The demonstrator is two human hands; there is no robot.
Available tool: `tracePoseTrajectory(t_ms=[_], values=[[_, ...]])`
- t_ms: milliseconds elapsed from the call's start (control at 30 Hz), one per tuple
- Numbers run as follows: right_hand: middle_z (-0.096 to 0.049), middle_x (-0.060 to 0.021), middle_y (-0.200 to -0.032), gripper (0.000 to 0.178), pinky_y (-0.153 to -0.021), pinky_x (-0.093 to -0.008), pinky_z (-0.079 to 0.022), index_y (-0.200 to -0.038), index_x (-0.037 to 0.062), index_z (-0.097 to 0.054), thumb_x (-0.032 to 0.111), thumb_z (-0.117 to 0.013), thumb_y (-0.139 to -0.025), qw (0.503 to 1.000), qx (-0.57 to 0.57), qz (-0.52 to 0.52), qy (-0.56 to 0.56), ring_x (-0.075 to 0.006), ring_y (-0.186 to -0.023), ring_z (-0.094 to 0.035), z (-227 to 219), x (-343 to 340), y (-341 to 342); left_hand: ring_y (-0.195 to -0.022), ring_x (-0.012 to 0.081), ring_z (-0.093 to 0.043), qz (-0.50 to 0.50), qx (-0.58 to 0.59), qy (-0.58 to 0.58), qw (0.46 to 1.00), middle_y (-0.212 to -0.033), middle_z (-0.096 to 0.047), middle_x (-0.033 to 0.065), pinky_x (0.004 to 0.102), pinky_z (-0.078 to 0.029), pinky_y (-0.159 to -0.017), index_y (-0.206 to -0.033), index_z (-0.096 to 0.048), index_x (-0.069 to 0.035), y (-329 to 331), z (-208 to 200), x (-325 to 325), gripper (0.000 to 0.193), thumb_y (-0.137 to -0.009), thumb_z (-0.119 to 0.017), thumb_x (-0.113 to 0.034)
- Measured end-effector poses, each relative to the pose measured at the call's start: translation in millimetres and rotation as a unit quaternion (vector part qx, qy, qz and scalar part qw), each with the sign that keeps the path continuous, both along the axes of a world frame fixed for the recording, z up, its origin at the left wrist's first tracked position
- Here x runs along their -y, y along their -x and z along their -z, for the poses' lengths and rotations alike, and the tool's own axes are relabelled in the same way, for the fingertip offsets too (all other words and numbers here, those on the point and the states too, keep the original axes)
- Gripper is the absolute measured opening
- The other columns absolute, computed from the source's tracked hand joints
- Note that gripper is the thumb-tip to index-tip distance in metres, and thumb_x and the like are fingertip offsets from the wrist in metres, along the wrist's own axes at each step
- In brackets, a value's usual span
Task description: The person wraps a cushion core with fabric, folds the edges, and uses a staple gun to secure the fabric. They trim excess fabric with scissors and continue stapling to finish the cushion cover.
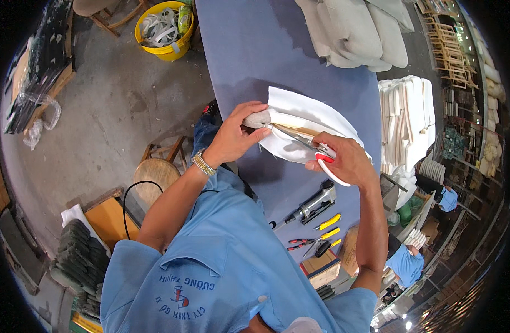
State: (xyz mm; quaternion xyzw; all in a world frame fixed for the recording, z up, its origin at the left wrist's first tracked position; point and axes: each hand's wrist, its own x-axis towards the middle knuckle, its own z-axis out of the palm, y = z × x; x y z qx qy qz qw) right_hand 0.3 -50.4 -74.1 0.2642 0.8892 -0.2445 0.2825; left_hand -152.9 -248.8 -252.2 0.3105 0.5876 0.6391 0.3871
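Note:
Over the blue-grey tabletop, my left hand pinches the rounded grey end of a padded piece between thumb and fingers. White fabric spreads out from this piece on both sides, with a light wooden strip showing along its middle. My right hand grips scissors with red and white handles. Their blades point left along the piece, the tips close to my left thumb. Whether the blades are cutting into the fabric cannot be made out.
Near my body on the table lie a staple gun, yellow-handled tools and red-handled pliers. Grey covered cushions occupy the far right; white pieces are stacked beyond the table. A yellow bucket and wooden stool stand left.

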Motion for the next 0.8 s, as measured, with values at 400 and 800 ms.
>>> tracePoseTrajectory(t_ms=[400, 800], values=[[-0.075, -0.0135, -0.103, 0.061, -0.086, -0.0444, -0.053, -0.115, 0.0121, -0.071, 0.058, -0.082, -0.077, 0.997, -0.017, -0.031, 0.068, -0.0343, -0.097, -0.072, 12, -14, 11, -0.126, 0.0219, -0.056, 0.022, 0.012, 0.010, 1.000, -0.148, -0.048, 0.0133, 0.0313, -0.053, -0.097, -0.144, -0.055, -0.007, 2, -2, 2, 0.059, -0.094, -0.077, -0.028], [-0.075, -0.0149, -0.100, 0.059, -0.086, -0.0437, -0.053, -0.112, 0.0116, -0.071, 0.056, -0.083, -0.076, 0.991, -0.005, -0.019, 0.129, -0.0354, -0.095, -0.072, 19, -24, 13, -0.131, 0.0220, -0.053, 0.025, 0.016, -0.003, 1.000, -0.150, -0.045, 0.0128, 0.0308, -0.053, -0.099, -0.145, -0.054, -0.010, -2, 0, 4, 0.059, -0.092, -0.078, -0.023]])
